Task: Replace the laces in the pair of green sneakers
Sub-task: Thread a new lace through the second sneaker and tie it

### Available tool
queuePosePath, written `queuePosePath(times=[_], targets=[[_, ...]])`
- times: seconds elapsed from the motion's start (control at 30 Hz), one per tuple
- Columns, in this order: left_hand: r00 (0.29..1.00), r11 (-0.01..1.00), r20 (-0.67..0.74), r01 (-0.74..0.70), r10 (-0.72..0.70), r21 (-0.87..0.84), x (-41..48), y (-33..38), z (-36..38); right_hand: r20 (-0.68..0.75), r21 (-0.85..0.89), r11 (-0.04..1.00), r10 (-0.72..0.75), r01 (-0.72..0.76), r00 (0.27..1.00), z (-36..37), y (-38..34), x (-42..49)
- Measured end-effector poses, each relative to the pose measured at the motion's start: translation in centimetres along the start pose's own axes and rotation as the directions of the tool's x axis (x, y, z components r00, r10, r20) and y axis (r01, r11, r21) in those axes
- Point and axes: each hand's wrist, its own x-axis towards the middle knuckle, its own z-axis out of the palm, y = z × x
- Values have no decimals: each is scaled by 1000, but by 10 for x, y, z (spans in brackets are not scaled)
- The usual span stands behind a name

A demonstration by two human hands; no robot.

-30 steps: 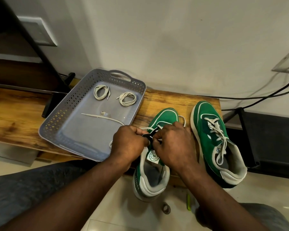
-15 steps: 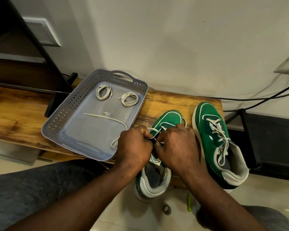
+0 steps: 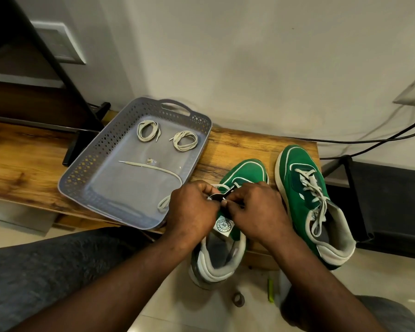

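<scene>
Two green sneakers stand on a wooden bench. The left sneaker (image 3: 243, 172) has my hands over its eyelets, and its heel hangs past the bench's front edge. My left hand (image 3: 193, 207) and my right hand (image 3: 254, 208) meet above its tongue, each pinching the white lace (image 3: 222, 186) at an eyelet. The right sneaker (image 3: 307, 200) is fully laced with a white lace. In the grey tray (image 3: 82, 173) lie two coiled laces (image 3: 147, 130) (image 3: 185, 140) and one loose lace (image 3: 153, 167) that trails toward my left hand.
The wooden bench (image 3: 22, 164) runs left under a black stand (image 3: 82, 130). Black cables (image 3: 369, 140) run along the wall at the right. A small ring (image 3: 238, 299) and a green stick (image 3: 270, 289) lie on the floor below the shoes. My knees are in the foreground.
Both hands have stayed on the left sneaker's lace, working at the eyelets with small finger shifts. The camera view has tilted slightly.
</scene>
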Motion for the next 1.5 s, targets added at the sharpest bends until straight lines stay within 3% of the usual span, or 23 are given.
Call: queuePosePath(times=[0.13,0.3,0.4,0.57,0.73,0.9,1.03,1.3,1.37,1.43,1.5], targets=[[999,998,22,38,-37,-45,0,3,0,24,163,983,86,-88,996,-3,7,7],[987,965,60,156,-146,-210,3,-1,0,49,90,991,92,-96,995,8,1,9],[974,926,103,225,-203,-304,3,-1,-2,-2,142,986,85,-84,996,12,-1,7],[981,943,73,193,-180,-270,6,1,-1,46,48,999,-6,4,999,0,5,5],[984,953,95,168,-149,-252,2,6,0,21,23,999,36,-36,999,1,3,7],[988,969,115,127,-105,-210,2,3,-3,-59,168,985,-28,38,998,8,7,8],[989,962,120,116,-89,-246,3,4,1,-81,43,998,-36,40,996,9,6,7],[942,866,152,336,-300,-370,23,11,2,-47,-39,996,-76,74,996,6,12,7],[960,941,140,266,-241,-211,28,14,0,-40,-50,996,-81,79,996,3,14,5],[988,993,135,55,-68,100,31,18,-3,-60,-57,996,-72,69,996,2,12,3],[988,920,132,-119,74,374,29,24,-7,-71,-101,993,-63,56,995,3,8,1]])
